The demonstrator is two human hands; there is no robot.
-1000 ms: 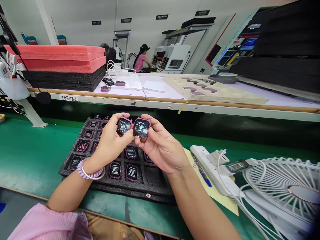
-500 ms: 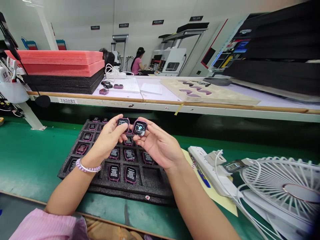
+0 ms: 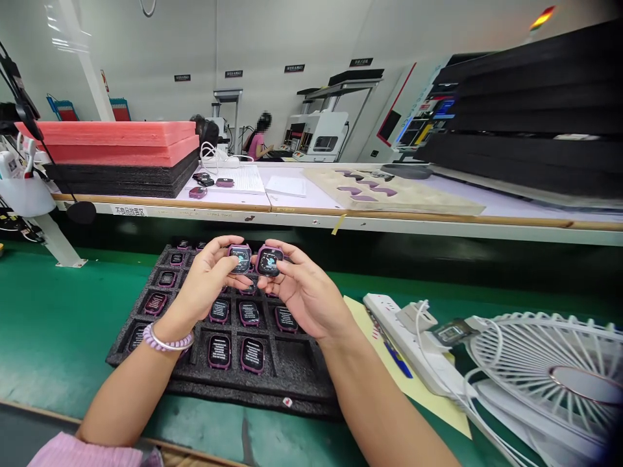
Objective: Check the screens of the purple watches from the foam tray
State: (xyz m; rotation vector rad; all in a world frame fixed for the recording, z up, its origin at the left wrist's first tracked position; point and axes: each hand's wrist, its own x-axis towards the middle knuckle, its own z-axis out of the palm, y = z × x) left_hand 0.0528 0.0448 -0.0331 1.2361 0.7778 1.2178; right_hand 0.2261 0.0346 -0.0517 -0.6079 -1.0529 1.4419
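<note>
My left hand [image 3: 207, 282] grips a purple smartwatch body [image 3: 240, 258] with a lit screen. My right hand [image 3: 304, 292] holds a second purple watch body [image 3: 268, 260] right beside it, the two almost touching. Both are held above a black foam tray [image 3: 302, 379] on the green bench. Several more purple watch bodies [image 3: 252, 355] with lit screens lie in the tray's pockets. The pocket at the tray's near right holds nothing.
A white power strip [image 3: 403, 334] with plugs and cables lies right of the tray on yellow paper [image 3: 423, 405]. A white fan [image 3: 549, 363] lies at the far right. A shelf behind carries pink and black foam stacks [image 3: 117, 152]. A person sits at machines far back.
The camera tilted up a little, so my hands and the tray sit lower and smaller in view. Both hands still hold the two watches side by side.
</note>
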